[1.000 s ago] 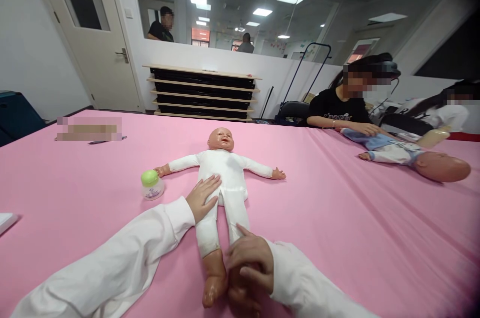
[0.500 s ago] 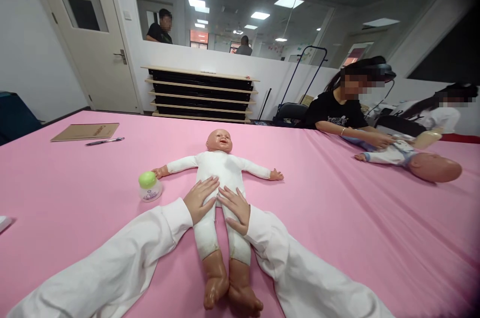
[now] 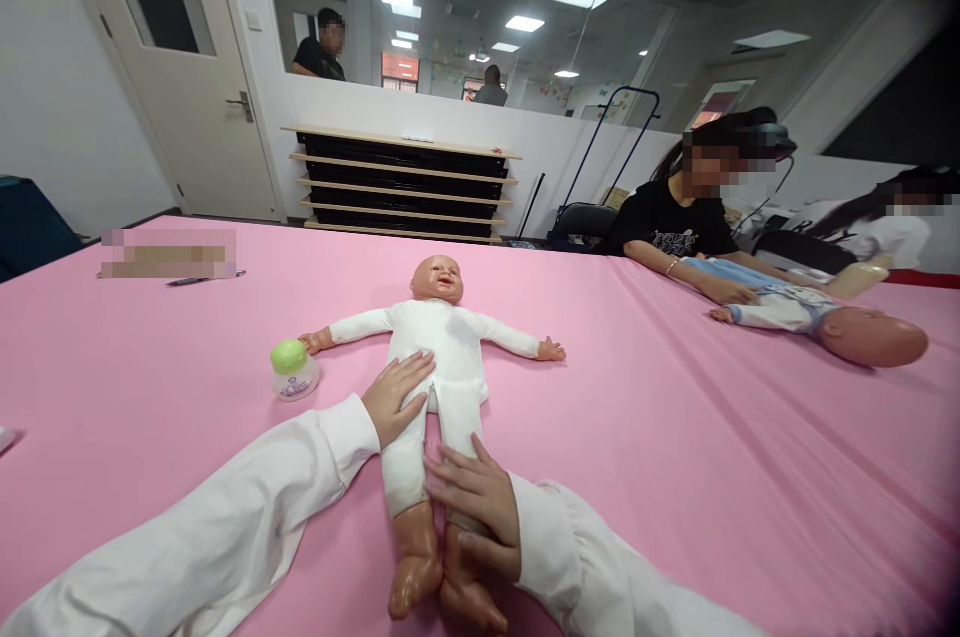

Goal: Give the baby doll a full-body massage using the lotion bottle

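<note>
A baby doll (image 3: 420,327) with a white cloth body lies face up on the pink tablecloth (image 3: 637,477), its arms spread and its feet toward me. My left hand (image 3: 397,399) rests flat on the doll's lower belly and hip, fingers stretched out. Over the doll's lower leg on the right side lies my right hand (image 3: 480,507), its fingers spread and slightly blurred; it holds nothing. Beside the doll's hand on the left stands a small clear jar (image 3: 295,382) with a green lid.
A brown notebook (image 3: 169,254), blurred over, and a pen (image 3: 202,279) lie at the far left. On the right, another person (image 3: 686,227) handles a second, dressed doll (image 3: 862,332). Low shelves (image 3: 405,182) stand behind the table.
My right hand has slid from the doll's lower belly and hip down toward its lower leg. My left hand stays on the belly. The other person's arms have shifted on their doll.
</note>
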